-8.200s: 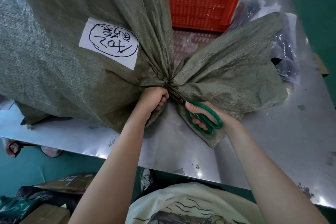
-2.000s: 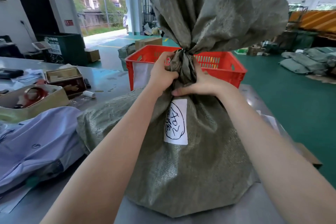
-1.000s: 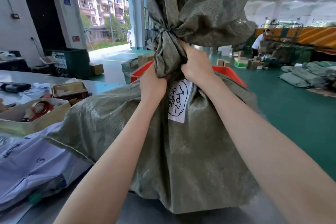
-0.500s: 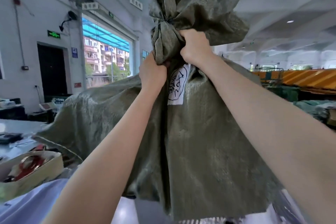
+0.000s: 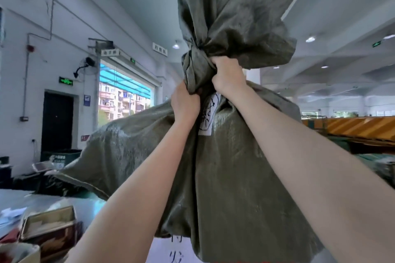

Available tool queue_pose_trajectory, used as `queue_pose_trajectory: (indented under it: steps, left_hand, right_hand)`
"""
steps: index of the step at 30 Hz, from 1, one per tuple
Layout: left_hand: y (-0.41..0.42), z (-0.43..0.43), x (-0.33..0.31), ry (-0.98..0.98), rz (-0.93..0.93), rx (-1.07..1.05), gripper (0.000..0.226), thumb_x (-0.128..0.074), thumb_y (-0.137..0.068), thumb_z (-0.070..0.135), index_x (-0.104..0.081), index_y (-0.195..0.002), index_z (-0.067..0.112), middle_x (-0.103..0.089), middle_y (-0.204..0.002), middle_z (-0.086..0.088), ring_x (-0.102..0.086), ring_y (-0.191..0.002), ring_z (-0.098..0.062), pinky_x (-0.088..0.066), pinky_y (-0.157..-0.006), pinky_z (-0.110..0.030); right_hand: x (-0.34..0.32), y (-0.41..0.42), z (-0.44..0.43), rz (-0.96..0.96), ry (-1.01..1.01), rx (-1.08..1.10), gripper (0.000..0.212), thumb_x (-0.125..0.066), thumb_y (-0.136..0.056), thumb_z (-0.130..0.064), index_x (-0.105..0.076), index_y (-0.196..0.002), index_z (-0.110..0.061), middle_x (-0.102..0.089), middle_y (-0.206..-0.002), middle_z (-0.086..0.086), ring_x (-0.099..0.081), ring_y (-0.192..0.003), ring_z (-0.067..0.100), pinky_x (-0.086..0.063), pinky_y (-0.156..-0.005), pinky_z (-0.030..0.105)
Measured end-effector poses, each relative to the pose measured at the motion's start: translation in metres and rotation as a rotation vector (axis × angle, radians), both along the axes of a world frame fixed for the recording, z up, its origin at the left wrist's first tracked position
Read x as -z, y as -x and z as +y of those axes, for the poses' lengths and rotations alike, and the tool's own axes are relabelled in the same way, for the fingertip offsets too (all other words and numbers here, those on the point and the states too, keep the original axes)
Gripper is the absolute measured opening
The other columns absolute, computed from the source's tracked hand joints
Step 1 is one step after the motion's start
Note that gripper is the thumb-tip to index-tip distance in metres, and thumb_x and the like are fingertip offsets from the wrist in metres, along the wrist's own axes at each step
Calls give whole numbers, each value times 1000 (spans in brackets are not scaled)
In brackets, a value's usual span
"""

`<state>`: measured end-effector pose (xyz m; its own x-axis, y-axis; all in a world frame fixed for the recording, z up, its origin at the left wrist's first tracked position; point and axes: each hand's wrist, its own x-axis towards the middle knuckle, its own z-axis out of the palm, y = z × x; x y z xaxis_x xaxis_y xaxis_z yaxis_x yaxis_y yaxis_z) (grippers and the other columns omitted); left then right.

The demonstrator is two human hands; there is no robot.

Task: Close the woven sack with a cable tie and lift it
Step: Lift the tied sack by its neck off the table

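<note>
The grey-green woven sack [image 5: 230, 177] hangs in the air in front of me, its bottom off the table. Its neck is bunched tight, and the loose top fans out above. My left hand [image 5: 184, 104] grips the neck from the left. Slightly higher, my right hand [image 5: 226, 76] grips it from the right, just under the tied point [image 5: 195, 48]. A white label with handwriting [image 5: 208, 115] shows between my wrists. The cable tie itself is too small to make out in the folds.
The metal table [image 5: 42, 200] lies low at the left with an open cardboard box [image 5: 48, 223] on it. A white sheet with printed characters [image 5: 175, 250] lies under the sack. Behind are a wall, a dark door [image 5: 56, 124] and a wide opening.
The sack has gone up from standing on the table to hanging clear of it. Both hands rose with the neck, and my view tilted upward toward the ceiling.
</note>
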<state>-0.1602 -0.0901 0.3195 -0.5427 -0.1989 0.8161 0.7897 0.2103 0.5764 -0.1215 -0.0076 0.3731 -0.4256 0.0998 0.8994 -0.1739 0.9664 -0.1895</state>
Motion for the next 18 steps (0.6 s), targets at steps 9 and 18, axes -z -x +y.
queue_pose_trajectory:
  steps: [9,18]
  left_hand:
    - [83,44,1,-70,39,57,19,-50,-79,-5,-44,-81,13,-51,-76,-1,-45,-81,-17,-28,-61,-25]
    - [157,87,33,-137,69,101,23,-56,-78,-3,-60,-101,-4,-64,-101,-21,-55,-89,-25,-28,-64,-15]
  right_hand:
    - [5,75,45,130,-105,9,57,-41,-76,8,-58,-126,-14,-66,-116,20,-55,-111,41,-48,-92,44]
    - [24,140,97,82,-188,15,55,-40,-72,8,-65,-116,-14,-67,-119,19,-56,-117,37,-47,-94,37]
